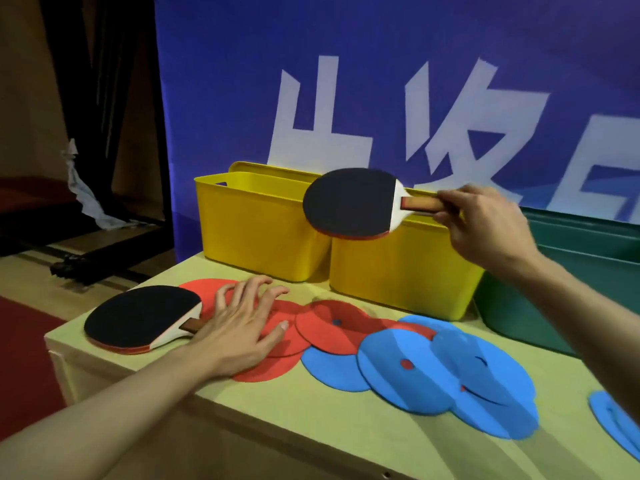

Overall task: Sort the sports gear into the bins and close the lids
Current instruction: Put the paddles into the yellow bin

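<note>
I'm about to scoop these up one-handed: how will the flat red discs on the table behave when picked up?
The red discs look thin and lie flat and overlapping, so they will probably slide apart rather than lift as a stack. Edges seem flush with the table, so likely hard to pinch. Probably light and somewhat bendy; stiffness cannot be told.

Table tennis paddles: two, one raised, one on the table. Yellow bins: two, left and right. Green bin: one. Red discs and blue discs overlap; exact count indeterminable.
</note>
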The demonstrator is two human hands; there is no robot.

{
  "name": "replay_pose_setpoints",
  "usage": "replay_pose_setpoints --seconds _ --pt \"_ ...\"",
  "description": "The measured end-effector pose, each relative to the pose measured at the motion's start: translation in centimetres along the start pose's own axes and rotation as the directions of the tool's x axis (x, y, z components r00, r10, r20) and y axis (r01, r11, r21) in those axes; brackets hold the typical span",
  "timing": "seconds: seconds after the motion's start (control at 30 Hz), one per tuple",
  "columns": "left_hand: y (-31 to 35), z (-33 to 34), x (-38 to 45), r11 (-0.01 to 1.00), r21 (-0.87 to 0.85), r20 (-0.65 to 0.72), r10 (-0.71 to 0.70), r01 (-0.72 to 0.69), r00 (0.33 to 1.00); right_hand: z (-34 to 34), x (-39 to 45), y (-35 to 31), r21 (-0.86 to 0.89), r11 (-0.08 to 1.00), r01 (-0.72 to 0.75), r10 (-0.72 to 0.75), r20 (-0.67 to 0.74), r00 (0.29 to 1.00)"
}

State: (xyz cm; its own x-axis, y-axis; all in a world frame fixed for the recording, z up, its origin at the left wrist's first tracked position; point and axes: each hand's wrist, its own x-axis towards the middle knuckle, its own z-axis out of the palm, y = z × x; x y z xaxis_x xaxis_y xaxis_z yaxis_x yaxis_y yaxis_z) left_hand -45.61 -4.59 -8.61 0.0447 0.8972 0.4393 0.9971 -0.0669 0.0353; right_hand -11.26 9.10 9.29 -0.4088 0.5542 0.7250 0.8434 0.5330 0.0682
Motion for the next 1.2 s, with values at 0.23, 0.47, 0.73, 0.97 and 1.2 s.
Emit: replay_pose_setpoints --seconds 0.23,0.47,0.73,0.97,1.2 --pt "0.2 0.6 0.4 1.000 0.012 0.048 -0.014 0.014 0.999 2.9 4.3 4.6 0.114 0.956 -0.269 0.251 0.148 0.957" --pt "0.1 0.6 0.6 1.000 -0.005 0.078 0.009 -0.009 0.997 7.3 6.4 6.3 -0.034 0.901 -0.432 0.397 0.465 0.791" --pt "-0.6 -0.3 1.0 0.952 -0.298 0.121 -0.035 0.070 0.992 4.9 -0.3 -4.0 0.053 0.998 0.022 -0.031 0.188 0.982" --pt "-4.3 -5.3 -1.6 0.993 -0.115 0.059 -0.033 0.040 0.998 8.7 -5.4 -17.9 0.202 0.950 0.238 -0.309 0.506 0.805" --pt "-8.8 -9.4 -7.6 0.998 0.005 0.049 -0.059 0.059 0.997 11.7 -6.2 -27.5 0.346 0.909 0.234 -0.394 0.524 0.755"
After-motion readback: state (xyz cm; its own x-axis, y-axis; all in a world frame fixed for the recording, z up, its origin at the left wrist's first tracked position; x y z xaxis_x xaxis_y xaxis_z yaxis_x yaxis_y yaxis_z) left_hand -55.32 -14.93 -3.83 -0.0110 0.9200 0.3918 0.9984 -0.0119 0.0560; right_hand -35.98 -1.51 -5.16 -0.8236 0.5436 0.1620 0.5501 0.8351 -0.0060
